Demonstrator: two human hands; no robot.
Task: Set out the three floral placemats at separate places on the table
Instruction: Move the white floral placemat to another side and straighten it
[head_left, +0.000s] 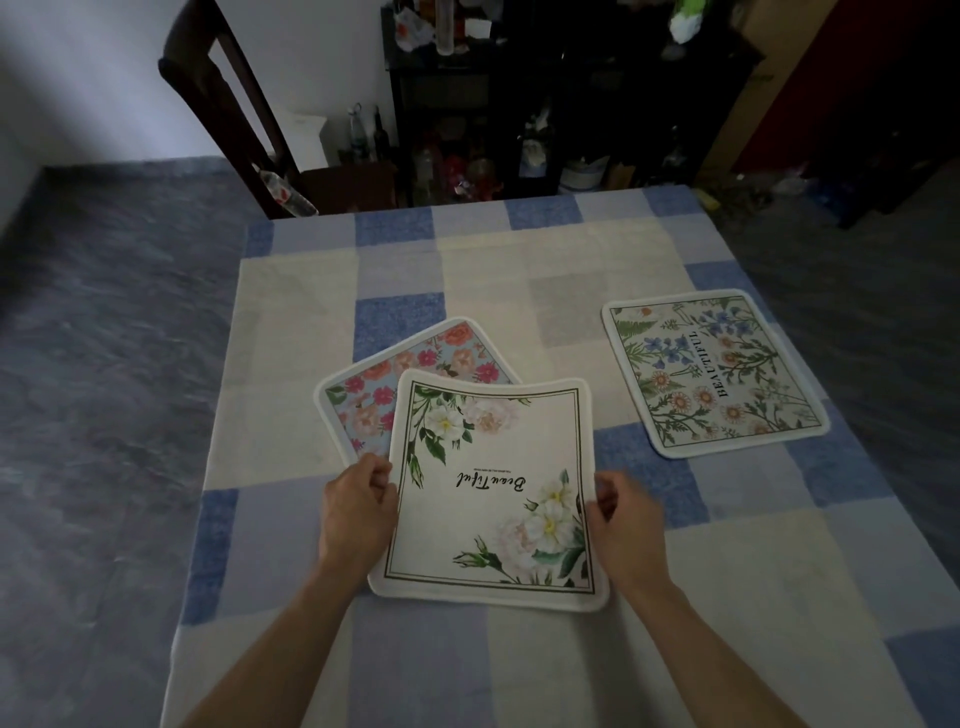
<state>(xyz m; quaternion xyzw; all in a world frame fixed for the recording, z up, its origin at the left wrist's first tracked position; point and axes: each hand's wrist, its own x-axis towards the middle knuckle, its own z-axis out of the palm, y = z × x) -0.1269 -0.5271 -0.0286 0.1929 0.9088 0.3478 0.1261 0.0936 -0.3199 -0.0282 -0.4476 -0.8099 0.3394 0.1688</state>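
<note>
A white placemat with pale roses and the script word "Beautiful" (493, 493) is held over the table's near middle. My left hand (356, 512) grips its left edge and my right hand (626, 525) grips its right edge. Its far edge curves upward. Partly under it lies a light-blue placemat with pink and orange flowers (410, 369), turned at an angle. A third placemat with blue and orange wildflowers and the printed word "BEAUTIFUL" (711, 371) lies flat at the right side of the table, apart from the other two.
The table wears a blue, lilac and cream checked cloth (493, 260). A dark wooden chair (234, 109) stands at the far left corner. Behind the table is a dark shelf with bottles and clutter (519, 130). Grey floor shows to the left and right.
</note>
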